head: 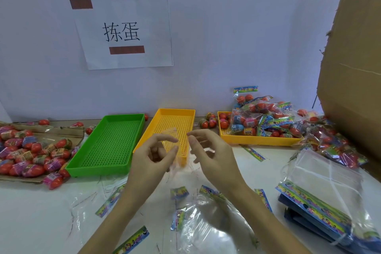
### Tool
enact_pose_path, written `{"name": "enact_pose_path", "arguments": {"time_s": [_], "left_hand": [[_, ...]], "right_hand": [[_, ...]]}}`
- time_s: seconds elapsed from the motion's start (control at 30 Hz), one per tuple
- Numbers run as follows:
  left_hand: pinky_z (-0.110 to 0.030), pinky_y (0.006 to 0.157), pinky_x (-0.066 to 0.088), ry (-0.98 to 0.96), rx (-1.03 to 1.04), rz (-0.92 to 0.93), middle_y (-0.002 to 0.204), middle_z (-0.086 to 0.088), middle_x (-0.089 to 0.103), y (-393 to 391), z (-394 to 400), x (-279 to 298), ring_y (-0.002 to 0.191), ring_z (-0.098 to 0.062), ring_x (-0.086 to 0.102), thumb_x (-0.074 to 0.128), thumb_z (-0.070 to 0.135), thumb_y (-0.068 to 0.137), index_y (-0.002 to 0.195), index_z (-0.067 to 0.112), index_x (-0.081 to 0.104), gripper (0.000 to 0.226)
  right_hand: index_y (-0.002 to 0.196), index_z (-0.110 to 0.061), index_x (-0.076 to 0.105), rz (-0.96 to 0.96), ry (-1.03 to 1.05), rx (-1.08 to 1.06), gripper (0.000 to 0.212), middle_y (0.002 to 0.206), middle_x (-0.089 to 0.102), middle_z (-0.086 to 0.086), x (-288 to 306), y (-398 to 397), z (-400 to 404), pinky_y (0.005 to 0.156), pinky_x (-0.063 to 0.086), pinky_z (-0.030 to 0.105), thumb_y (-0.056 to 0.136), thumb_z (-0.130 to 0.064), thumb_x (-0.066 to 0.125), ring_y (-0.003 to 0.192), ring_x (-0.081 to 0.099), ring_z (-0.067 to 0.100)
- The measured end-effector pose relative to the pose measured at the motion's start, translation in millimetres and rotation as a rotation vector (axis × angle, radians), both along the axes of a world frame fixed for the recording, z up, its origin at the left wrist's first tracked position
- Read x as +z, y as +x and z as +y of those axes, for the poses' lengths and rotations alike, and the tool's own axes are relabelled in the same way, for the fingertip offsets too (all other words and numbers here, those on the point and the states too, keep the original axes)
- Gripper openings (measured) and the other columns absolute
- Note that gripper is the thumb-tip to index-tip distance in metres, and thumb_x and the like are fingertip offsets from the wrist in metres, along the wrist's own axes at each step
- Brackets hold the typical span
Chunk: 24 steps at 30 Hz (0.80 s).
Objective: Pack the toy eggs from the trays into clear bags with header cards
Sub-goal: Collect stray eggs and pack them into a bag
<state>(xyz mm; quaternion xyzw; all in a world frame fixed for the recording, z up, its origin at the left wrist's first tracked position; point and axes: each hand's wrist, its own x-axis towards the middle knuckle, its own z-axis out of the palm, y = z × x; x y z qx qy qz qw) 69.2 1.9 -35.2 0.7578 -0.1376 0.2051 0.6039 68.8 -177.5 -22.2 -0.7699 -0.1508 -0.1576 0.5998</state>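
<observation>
- Our left hand (152, 154) and right hand (208, 150) pinch a clear bag (175, 150) between thumb and fingers, over the counter (41, 212).
- Behind it sit a green tray (107, 167) and a yellow tray (162, 112).
- Toy eggs (33, 150) are heaped at left.

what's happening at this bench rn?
A person is packing toy eggs. Both hands, left hand and right hand, pinch a clear bag above the table, seemingly opening it. The green tray and the middle yellow tray hold no eggs. Loose eggs lie on cardboard at left; filled bags pile on the right yellow tray.
</observation>
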Motion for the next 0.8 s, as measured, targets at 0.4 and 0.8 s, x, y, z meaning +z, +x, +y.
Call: {"name": "enact_pose_path", "arguments": {"time_s": [0.4, 0.8], "left_hand": [[-0.032, 0.098, 0.045, 0.568, -0.068, -0.429, 0.112, 0.014, 0.064, -8.2, -7.9, -8.6, 0.111, -0.009, 0.059, 0.063, 0.04, 0.102, 0.135, 0.028, 0.065, 0.035], [-0.024, 0.066, 0.059, -0.032, -0.155, 0.184, 0.076, -0.01, 0.077, 1.1, 0.1, -3.5, 0.069, -0.025, 0.078, 0.086, 0.024, 0.077, 0.107, 0.015, 0.072, 0.035]], "right_hand": [[0.105, -0.01, 0.076, 0.296, 0.256, 0.103, 0.023, 0.095, 0.078, 0.007, 2.9, 3.7, -10.3, 0.073, 0.064, 0.035, 0.106, -0.017, 0.053, 0.085, 0.078, 0.026], [0.113, -0.026, 0.067, 0.149, 0.0, 0.032, 0.026, 0.09, 0.076, -0.008, 3.9, 8.7, -18.6, 0.056, 0.056, 0.03, 0.094, -0.043, 0.07, 0.068, 0.073, 0.014]]}}
